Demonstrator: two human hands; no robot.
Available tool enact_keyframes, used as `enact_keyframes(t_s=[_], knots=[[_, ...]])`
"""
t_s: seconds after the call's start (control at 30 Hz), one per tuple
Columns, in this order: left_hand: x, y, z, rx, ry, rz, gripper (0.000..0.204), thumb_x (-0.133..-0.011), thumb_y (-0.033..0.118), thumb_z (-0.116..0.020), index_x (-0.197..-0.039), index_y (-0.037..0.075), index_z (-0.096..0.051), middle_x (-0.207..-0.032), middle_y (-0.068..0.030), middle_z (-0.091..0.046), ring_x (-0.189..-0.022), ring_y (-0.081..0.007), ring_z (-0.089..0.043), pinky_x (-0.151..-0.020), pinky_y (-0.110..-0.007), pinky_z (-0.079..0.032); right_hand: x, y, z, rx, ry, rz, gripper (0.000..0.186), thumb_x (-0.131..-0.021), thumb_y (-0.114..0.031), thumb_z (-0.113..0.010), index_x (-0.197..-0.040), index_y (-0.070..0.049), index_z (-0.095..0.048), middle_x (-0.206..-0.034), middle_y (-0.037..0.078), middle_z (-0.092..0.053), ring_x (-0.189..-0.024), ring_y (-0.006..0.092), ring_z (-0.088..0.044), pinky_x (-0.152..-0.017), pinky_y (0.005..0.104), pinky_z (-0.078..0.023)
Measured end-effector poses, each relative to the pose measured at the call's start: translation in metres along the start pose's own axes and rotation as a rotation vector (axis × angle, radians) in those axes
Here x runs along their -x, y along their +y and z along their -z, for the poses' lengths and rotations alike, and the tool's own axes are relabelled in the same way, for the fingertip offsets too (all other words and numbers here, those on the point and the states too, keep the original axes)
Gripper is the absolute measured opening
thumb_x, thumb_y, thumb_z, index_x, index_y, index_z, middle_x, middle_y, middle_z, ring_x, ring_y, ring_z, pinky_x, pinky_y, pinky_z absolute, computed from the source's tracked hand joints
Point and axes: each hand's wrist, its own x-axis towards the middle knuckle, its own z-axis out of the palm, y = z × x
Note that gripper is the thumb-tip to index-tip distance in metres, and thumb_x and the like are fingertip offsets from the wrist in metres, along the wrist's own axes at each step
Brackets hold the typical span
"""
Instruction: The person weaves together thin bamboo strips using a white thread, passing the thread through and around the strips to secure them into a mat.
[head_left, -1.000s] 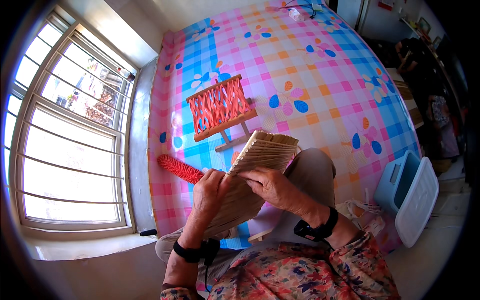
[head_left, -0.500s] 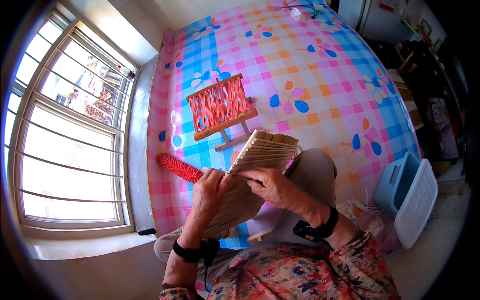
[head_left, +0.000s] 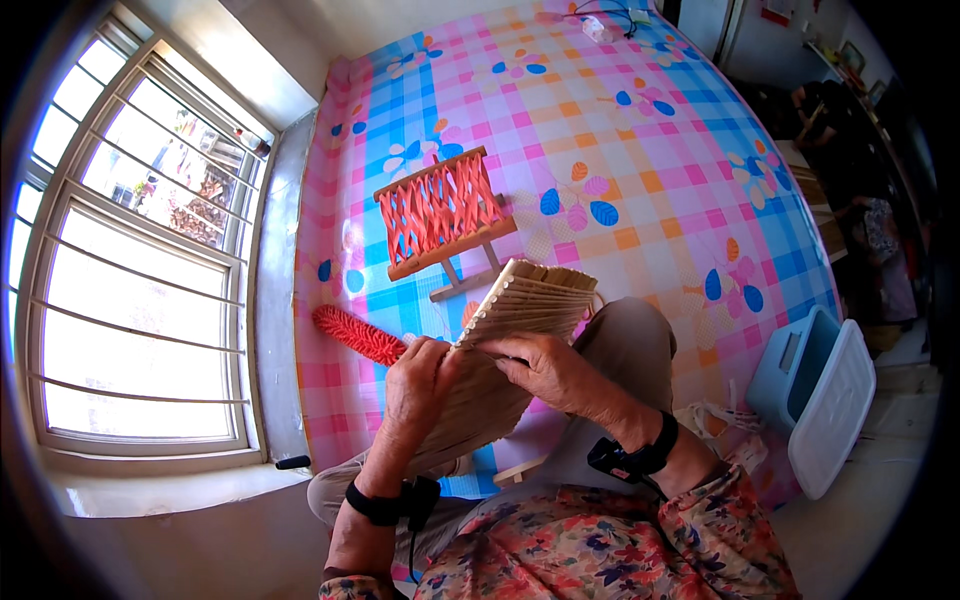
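Observation:
I hold a bundle of pale wooden slats [head_left: 535, 292], folded and tilted over my lap. My left hand [head_left: 415, 385] grips its left part, thumb and fingers pressed at the bound edge. My right hand [head_left: 545, 375] has curled fingers pressed on the slats just right of that spot; some fingertips are hidden. Beyond the bundle stands a wooden frame [head_left: 450, 275] laced with coral-red strands [head_left: 435, 210]. A fuzzy red duster-like roll [head_left: 355, 334] lies behind my left hand.
I sit on a bed-like surface with a checked, flowered cover [head_left: 650, 200]. A barred window [head_left: 140, 320] is on the left. At the right are a light-blue plastic bin [head_left: 775, 370], its white lid [head_left: 830, 405] and dark clutter [head_left: 870, 240].
My right wrist has risen very slightly. The bundle and my left hand look almost still.

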Motion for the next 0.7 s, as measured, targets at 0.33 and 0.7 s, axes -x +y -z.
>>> enact_keyframes(t_s=[0.33,0.7], knots=[[0.0,0.0,0.0,0.021,0.001,0.001,0.015,-0.088,0.016,-0.062,-0.089,0.001,-0.063,-0.083,-0.0156,-0.061,-0.075,-0.0353,-0.061,-0.065,-0.042,-0.049,-0.002,0.005,0.004,-0.04,-0.039,-0.015,0.027,-0.087,-0.004,-0.059,-0.113,-0.002,-0.064,-0.107,0.019,-0.064,-0.1,0.0319,-0.061,-0.09,0.0356,-0.047],[-0.001,0.001,0.001,0.022,-0.005,0.014,0.016,-0.088,0.016,-0.062,-0.089,0.001,-0.063,-0.083,-0.016,-0.062,-0.076,-0.0355,-0.062,-0.065,-0.042,-0.049,-0.005,0.006,0.007,0.033,-0.029,0.047,0.028,-0.085,-0.004,-0.061,-0.113,-0.006,-0.065,-0.106,0.017,-0.064,-0.1,0.0322,-0.061,-0.089,0.0373,-0.048]])
